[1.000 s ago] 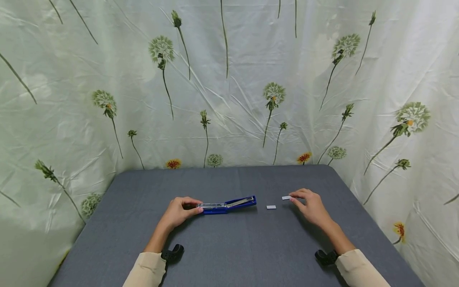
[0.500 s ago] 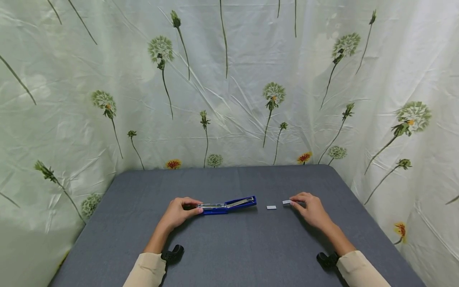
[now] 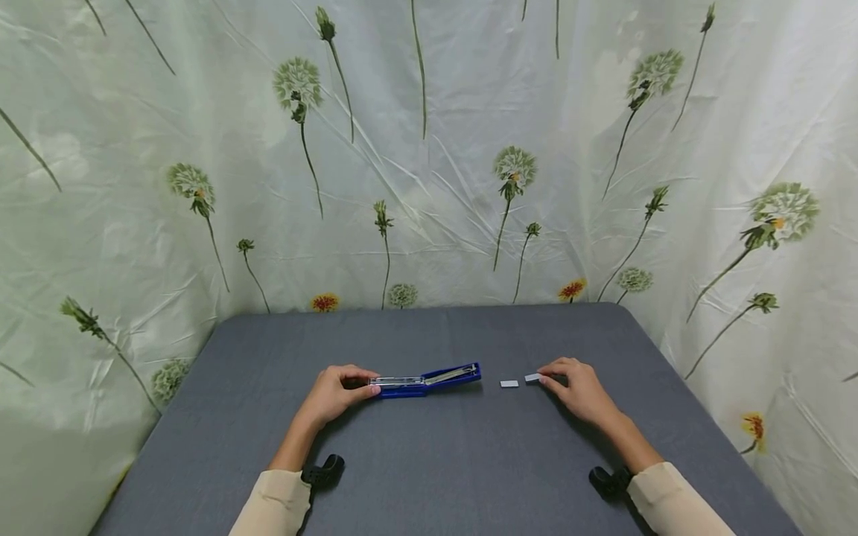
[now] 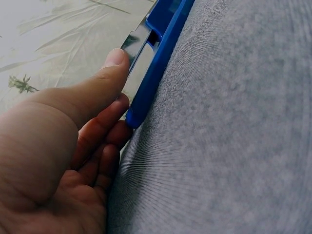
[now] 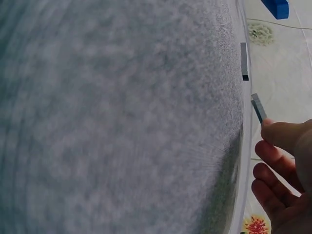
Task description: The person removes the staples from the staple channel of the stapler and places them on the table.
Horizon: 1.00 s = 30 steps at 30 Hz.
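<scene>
A blue stapler [image 3: 404, 393] lies opened out on the grey table, its metal staple channel showing and its top arm [image 3: 454, 374] swung over to the right. My left hand [image 3: 333, 397] pinches the channel end between thumb and fingers; in the left wrist view the thumb [image 4: 116, 58] presses on the metal. With thumb and fingertips my right hand [image 3: 578, 388] pinches a small grey strip of staples [image 3: 532, 379], held slightly tilted. A second staple strip [image 3: 509, 384] lies flat on the table between the stapler and the right hand.
The grey cloth-covered table [image 3: 442, 461] ends at a back edge before a pale curtain [image 3: 442, 186] printed with dandelions. Black wrist cameras [image 3: 325, 473] are strapped to both wrists.
The right hand has brought its staple strip slightly nearer to me and a little left, closer to the strip on the table. The left hand and stapler stay put.
</scene>
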Available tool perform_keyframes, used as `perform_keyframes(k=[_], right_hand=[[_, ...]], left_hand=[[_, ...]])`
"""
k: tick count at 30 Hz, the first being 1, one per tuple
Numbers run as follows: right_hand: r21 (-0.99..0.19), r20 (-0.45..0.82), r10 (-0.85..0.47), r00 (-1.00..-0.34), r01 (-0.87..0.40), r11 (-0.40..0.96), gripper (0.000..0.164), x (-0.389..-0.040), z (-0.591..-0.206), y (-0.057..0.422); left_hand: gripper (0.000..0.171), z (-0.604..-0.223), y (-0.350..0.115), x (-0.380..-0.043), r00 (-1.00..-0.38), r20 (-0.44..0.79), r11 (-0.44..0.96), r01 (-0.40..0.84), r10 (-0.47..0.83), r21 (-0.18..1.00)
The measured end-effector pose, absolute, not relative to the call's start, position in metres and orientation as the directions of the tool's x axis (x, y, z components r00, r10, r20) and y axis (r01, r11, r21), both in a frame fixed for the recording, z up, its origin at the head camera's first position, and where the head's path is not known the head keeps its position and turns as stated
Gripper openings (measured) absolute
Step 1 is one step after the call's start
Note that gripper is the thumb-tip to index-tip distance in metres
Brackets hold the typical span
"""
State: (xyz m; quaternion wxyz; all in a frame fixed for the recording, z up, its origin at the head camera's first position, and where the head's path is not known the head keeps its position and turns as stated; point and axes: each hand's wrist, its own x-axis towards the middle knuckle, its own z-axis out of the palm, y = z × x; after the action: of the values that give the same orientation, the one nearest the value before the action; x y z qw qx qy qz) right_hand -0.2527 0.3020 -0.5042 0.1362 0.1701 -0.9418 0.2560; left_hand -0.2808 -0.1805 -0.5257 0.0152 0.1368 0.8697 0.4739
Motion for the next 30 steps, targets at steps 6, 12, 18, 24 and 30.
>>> perform_keyframes(k=[6,12,18,24,30], right_hand=[[-0.438,0.332,-0.261,-0.907,-0.393,0.809,0.015,-0.2528,-0.5052,0.3024],[-0.435,0.309,-0.266,-0.913,-0.384,0.814,0.014,-0.2535,-0.5077,0.3031],[-0.426,0.306,-0.273,-0.912,-0.388,0.818,0.013,-0.2532,-0.5098,0.3025],[-0.402,0.283,-0.276,-0.919,-0.375,0.835,0.014,-0.2534,-0.5089,0.3017],[-0.412,0.274,-0.282,-0.919,-0.377,0.829,0.016,-0.2528,-0.509,0.3013]], left_hand=[[0.023,-0.5249,-0.1801,-0.2814,-0.965,0.091,0.515,0.209,0.244,0.831],[0.023,-0.5246,-0.1805,-0.2816,-0.965,0.092,0.522,0.212,0.245,0.826],[0.023,-0.5257,-0.18,-0.28,-0.962,0.118,0.531,0.236,0.247,0.814],[0.023,-0.5273,-0.1795,-0.2786,-0.965,0.115,0.539,0.228,0.234,0.811],[0.023,-0.5279,-0.1798,-0.2784,-0.966,0.117,0.532,0.225,0.23,0.816]])
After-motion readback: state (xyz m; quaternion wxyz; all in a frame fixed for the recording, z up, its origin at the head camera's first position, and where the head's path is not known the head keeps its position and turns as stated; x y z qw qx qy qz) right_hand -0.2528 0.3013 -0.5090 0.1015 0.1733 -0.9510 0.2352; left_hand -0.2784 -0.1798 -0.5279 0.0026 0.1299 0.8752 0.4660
